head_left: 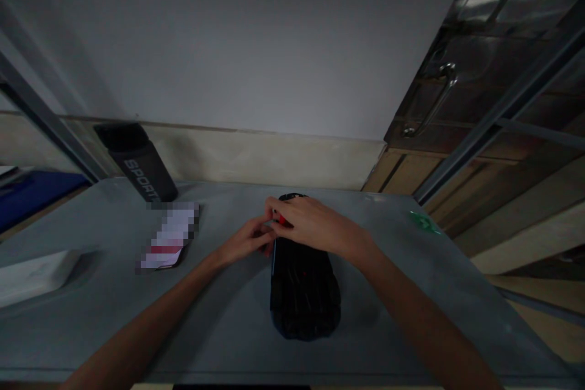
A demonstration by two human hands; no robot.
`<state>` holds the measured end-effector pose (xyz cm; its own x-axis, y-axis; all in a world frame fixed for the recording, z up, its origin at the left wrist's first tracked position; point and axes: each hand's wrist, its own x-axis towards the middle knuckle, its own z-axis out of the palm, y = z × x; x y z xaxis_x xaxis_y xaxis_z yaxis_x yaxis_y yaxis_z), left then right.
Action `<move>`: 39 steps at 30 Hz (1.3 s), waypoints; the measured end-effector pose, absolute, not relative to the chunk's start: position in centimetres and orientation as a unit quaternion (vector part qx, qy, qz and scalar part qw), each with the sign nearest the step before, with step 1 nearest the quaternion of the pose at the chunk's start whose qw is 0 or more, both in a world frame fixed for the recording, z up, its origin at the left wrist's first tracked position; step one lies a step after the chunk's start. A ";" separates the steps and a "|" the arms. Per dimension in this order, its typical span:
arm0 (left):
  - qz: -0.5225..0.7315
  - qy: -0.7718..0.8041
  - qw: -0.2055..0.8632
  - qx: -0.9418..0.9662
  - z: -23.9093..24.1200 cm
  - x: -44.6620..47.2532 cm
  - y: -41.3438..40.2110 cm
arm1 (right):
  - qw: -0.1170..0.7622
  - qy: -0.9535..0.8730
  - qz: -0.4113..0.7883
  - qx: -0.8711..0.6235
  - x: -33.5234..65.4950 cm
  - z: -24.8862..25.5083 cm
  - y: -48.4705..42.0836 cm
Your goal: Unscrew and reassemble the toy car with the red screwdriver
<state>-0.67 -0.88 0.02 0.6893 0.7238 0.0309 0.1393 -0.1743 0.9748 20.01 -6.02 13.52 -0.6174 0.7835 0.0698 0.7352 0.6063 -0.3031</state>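
Note:
A long black ribbed object (304, 286) lies lengthwise on the grey table (219, 329), its far end under my hands. My right hand (308, 224) rests over that far end with fingers curled round a small red part (282, 219). My left hand (249, 241) comes in from the left, its fingertips pinched against the same spot on the object's left edge. What exactly the fingers grip is too small and dark to make out.
A black bottle (139, 164) with white lettering stands at the back left against the wall. A blurred flat card or phone (170, 236) lies left of my hands. A white box (34, 274) sits at the far left. A green scrap (425, 221) lies at the right edge.

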 end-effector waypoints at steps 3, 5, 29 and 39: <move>0.256 0.297 0.569 0.723 0.0 -0.7 -0.9 | 0.089 -0.895 0.137 -0.416 20.1 13.6 -5.8; 0.257 0.297 0.568 0.724 -0.1 -0.7 -0.8 | 0.088 -0.896 0.152 -0.407 20.1 13.6 -5.8; 0.255 0.296 0.569 0.723 0.1 -0.7 -0.9 | 0.075 -0.897 0.125 -0.418 19.8 13.8 -6.4; 0.256 0.288 0.561 0.733 0.0 -0.8 -0.8 | 0.093 -0.899 0.108 -0.415 19.7 13.4 -6.6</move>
